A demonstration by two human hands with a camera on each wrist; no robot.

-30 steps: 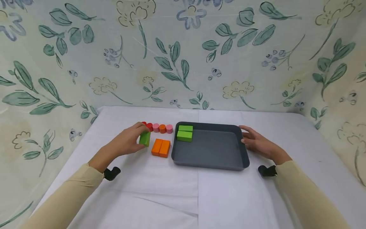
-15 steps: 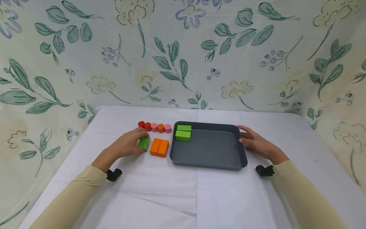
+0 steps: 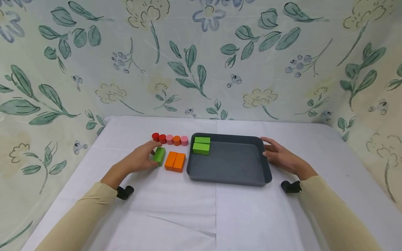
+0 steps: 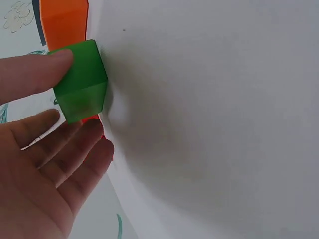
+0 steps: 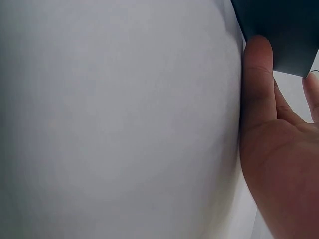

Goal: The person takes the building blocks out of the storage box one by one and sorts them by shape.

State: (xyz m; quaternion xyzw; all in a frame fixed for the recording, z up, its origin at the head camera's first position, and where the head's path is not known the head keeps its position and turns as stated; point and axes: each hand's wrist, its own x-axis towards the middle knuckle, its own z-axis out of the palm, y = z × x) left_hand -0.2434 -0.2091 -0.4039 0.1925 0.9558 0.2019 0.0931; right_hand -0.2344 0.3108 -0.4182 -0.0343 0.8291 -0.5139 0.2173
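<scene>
A green block [image 3: 159,155] lies on the white cloth, just left of two orange blocks [image 3: 175,161]. My left hand [image 3: 153,157] is at its left side. In the left wrist view the thumb [image 4: 30,74] touches the green block [image 4: 82,82] and the fingers [image 4: 60,144] lie straight beside it. My right hand [image 3: 270,150] rests on the right rim of the dark grey tray [image 3: 267,170]. Its thumb [image 5: 256,74] lies straight along the tray's wall [image 5: 279,30]. Two more green blocks [image 3: 201,146] sit in the tray's far left corner.
A row of several red, pink and orange cylinders [image 3: 169,139] stands behind the blocks, left of the tray. Floral cloth walls close the table in at the back and on both sides. White cloth [image 3: 204,216] stretches in front of the tray.
My left hand brought the green block down onto the cloth beside the orange blocks, and its fingers have since drawn back off the block's top. My right hand stayed on the tray.
</scene>
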